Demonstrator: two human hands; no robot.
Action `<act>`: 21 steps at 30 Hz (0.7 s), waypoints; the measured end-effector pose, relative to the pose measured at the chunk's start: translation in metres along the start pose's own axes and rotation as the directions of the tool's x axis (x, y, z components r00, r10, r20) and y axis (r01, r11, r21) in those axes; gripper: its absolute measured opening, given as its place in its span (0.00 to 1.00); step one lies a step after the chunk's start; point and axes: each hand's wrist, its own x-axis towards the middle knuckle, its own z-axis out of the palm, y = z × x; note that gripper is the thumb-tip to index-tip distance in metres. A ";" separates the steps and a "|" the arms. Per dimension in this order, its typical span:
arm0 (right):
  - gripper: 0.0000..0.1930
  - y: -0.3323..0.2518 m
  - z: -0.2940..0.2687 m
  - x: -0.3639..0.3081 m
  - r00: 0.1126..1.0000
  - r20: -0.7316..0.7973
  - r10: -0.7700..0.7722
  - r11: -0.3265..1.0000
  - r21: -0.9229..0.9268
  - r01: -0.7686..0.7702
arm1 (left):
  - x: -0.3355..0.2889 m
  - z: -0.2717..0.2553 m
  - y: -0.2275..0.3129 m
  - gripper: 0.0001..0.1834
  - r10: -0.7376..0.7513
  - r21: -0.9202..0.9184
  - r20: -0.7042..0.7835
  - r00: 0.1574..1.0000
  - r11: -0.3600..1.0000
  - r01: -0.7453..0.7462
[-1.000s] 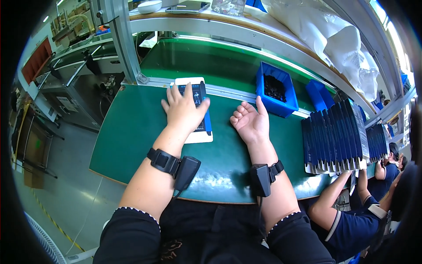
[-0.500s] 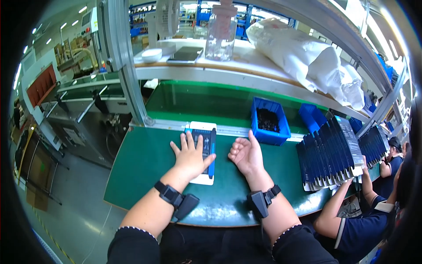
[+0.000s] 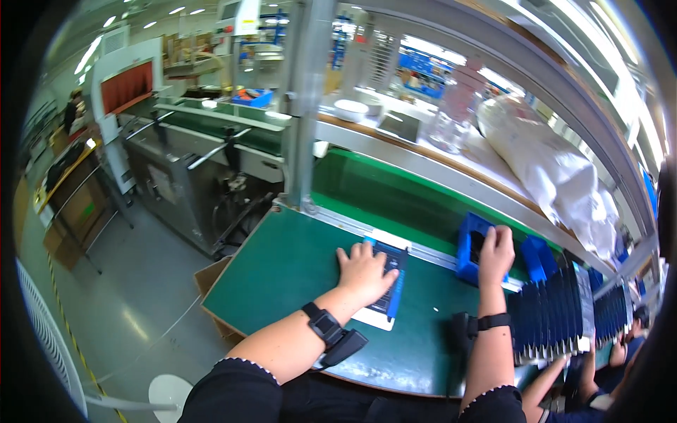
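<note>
A flat, dark carton [image 3: 391,296] with white end flaps and a blue edge lies on the green tabletop. My left hand [image 3: 365,275] rests over its left part, palm down and fingers spread, covering some of the print. My right hand [image 3: 496,254] is raised at a blue bin [image 3: 465,248] that holds small dark pieces [image 3: 477,244]. Its fingers are bent and drawn together in front of the bin's right side. Whatever may be between them is hidden.
A second blue bin [image 3: 539,259] stands right of the first, by a row of dark folded cartons [image 3: 550,317]. Above the bench, a shelf carries a clear bottle [image 3: 451,116] and a white plastic bag [image 3: 546,151]. Another person's arms [image 3: 546,388] show at lower right.
My right hand has moved right and forward from beside the carton to the blue bin. My left hand stays on the carton. The whole view has turned left and tilted.
</note>
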 end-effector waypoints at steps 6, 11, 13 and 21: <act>0.26 0.080 -0.005 0.006 0.647 0.639 0.416 0.860 -0.507 -0.052 | 0.012 0.013 0.003 0.27 -0.030 -0.158 -0.175 0.984 0.987 0.002; 0.28 0.081 0.012 0.008 0.608 0.645 0.463 0.848 -0.521 -0.094 | 0.007 0.010 0.000 0.46 -0.131 -0.102 -0.004 0.991 0.986 0.129; 0.25 0.094 0.015 0.011 0.591 0.664 0.458 0.868 -0.477 -0.138 | 0.008 0.009 0.003 0.47 -0.123 -0.049 0.051 0.991 0.991 0.125; 0.12 0.074 -0.001 0.003 0.772 0.487 0.408 0.875 -0.451 -0.177 | 0.013 0.013 0.001 0.45 -0.087 0.026 0.090 0.992 0.996 0.085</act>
